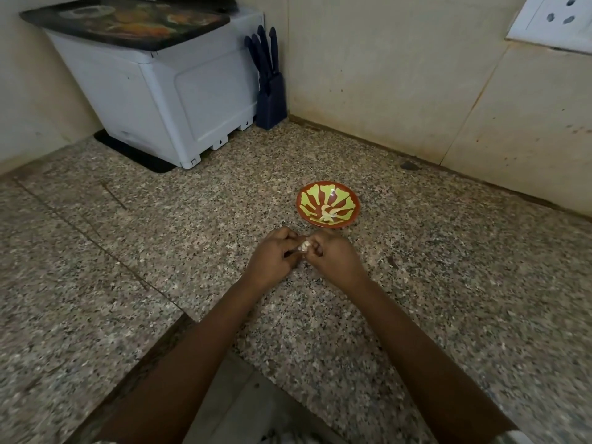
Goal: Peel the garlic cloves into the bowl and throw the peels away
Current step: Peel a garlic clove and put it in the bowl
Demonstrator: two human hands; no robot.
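Two hands meet at mid-frame, the left hand [275, 256] and the right hand [334, 259], pinching one garlic clove [303, 246] between them. Just above them on the surface [160, 235] stands one bowl [352, 200], holding a few pale pieces [328, 216] too tangled to count. The upper left has one white appliance [160, 91], one dark tray [128, 20] on top, one black mat [134, 152] beneath and one knife block [272, 100] showing four handles; the upper right has one wall socket [554, 20].

Speckled granite-like stone counter [160, 251], glossy glazed bowl [328, 204], smooth white plastic appliance [166, 91], matt beige wall tiles [400, 75].
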